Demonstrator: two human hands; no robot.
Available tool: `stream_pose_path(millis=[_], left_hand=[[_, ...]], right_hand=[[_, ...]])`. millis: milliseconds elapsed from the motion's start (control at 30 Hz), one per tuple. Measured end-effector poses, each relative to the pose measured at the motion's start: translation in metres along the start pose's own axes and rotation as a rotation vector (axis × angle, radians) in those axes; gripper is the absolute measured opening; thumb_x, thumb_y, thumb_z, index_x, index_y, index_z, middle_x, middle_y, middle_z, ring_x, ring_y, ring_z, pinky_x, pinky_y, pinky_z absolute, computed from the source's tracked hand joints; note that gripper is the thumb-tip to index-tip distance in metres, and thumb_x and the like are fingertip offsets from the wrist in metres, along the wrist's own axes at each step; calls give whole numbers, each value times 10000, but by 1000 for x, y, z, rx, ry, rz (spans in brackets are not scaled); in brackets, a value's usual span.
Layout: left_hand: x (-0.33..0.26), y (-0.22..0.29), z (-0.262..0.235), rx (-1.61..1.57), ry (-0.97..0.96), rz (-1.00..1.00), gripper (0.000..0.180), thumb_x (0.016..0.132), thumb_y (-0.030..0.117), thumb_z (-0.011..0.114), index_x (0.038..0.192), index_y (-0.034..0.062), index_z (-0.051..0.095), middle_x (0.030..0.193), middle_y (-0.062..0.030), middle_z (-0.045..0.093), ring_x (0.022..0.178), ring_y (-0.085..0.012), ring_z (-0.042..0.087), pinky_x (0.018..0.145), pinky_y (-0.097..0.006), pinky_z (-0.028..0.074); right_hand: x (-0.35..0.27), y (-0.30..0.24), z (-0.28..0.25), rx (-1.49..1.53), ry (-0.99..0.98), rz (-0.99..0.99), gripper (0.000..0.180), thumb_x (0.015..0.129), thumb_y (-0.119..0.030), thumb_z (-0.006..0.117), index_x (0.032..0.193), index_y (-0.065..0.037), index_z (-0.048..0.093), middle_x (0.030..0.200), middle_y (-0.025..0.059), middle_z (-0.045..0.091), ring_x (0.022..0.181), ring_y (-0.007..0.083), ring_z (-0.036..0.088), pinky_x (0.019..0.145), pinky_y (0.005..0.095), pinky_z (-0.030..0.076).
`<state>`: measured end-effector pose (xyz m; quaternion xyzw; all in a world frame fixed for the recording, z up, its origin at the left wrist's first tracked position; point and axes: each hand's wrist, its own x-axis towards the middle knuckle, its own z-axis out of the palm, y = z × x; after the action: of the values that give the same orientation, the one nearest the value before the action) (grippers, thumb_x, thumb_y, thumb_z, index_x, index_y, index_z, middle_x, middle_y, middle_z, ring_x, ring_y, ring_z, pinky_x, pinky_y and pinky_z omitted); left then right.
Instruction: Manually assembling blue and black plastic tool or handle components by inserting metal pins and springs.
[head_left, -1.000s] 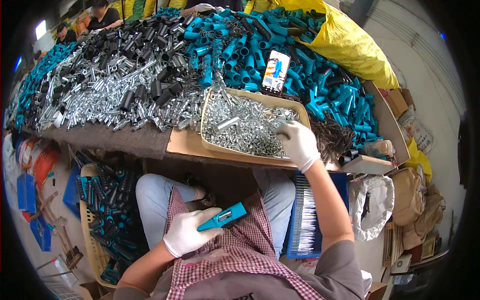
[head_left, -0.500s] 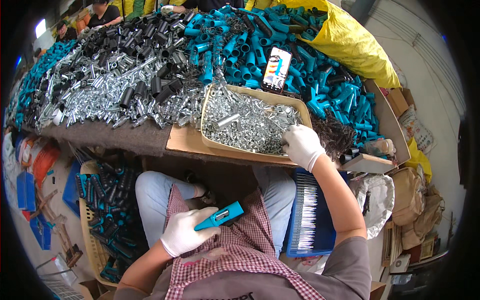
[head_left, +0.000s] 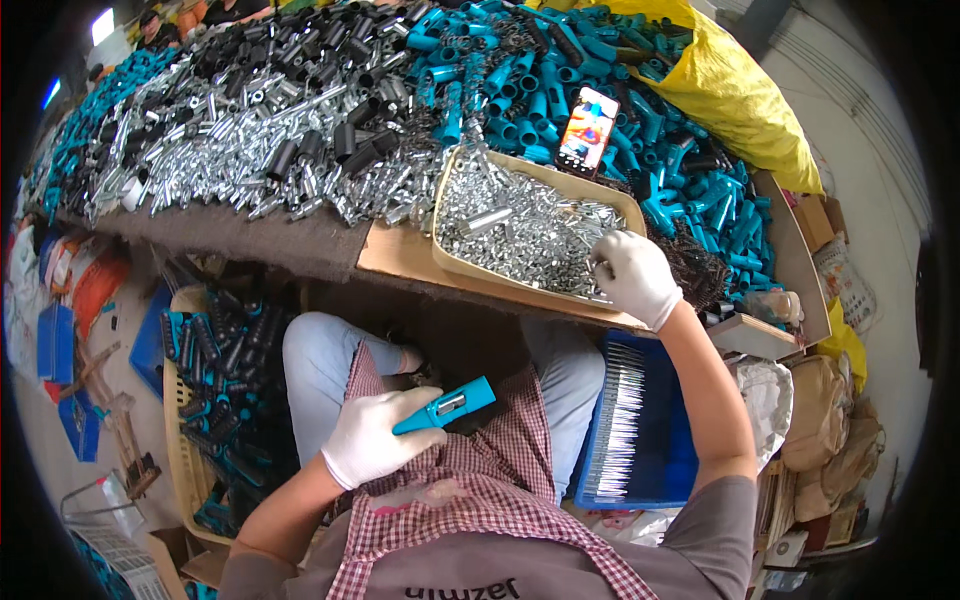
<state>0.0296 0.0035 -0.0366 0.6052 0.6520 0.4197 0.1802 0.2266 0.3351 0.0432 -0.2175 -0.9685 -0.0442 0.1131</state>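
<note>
My left hand [head_left: 378,440], in a white glove, is wrapped round a teal plastic handle [head_left: 452,403] above my lap. A slot in the handle's side shows a metal piece inside. At the right end of a cream tray [head_left: 452,262], my gloved right hand [head_left: 640,279] reaches in with its fingers curled together. Whatever lies between those fingertips is too small or hidden to make out. Small silvery metal parts [head_left: 530,240] fill the tray, and a larger metal tube [head_left: 487,220] lies on top of them.
Heaps of metal tubes [head_left: 225,150], black sleeves [head_left: 345,142] and teal handles [head_left: 540,100] cover the bench. A lit phone [head_left: 588,132] leans behind the tray. A basket of black-and-teal pieces [head_left: 178,440] stands left of my legs, a blue crate [head_left: 655,470] of thin metal rods right.
The whole scene has shifted a little to the right in view. My right hand's fingers are curled in more at the tray's end. My left hand keeps its hold on the handle.
</note>
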Motion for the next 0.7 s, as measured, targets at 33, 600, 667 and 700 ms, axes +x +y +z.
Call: stream_pose_path(millis=[33,600,667,700], left_hand=[[3,0,-2,-2,4,-17,444,737,284,819,1119,94,699,831,-153,699,745,-333,698,660,-394,557],[14,-2,-4,114,-94,-5,402,739,305,803,1069,99,704,847,-132,703,761,-330,698,669,-407,567],[16,-2,-5,127,-108,11,404,742,318,799,1070,102,703,848,-131,703,760,-330,698,670,-411,567],[16,-5,-4,159,-131,-5,401,742,327,795,1062,103,702,845,-130,703,764,-333,698,672,-414,566]], right_hand=[[-3,-4,-1,55,70,41,101,815,-99,635,896,-48,666,854,169,673,853,350,662,788,464,521],[-18,-159,40,639,-11,-657,155,725,-196,720,817,-111,629,814,72,604,805,275,614,727,396,490],[-19,-163,35,529,-63,-656,148,721,-189,715,818,-113,632,813,64,604,799,272,610,719,393,487],[-18,-164,31,420,-117,-651,142,717,-182,709,819,-115,636,813,56,605,793,270,607,710,390,483]])
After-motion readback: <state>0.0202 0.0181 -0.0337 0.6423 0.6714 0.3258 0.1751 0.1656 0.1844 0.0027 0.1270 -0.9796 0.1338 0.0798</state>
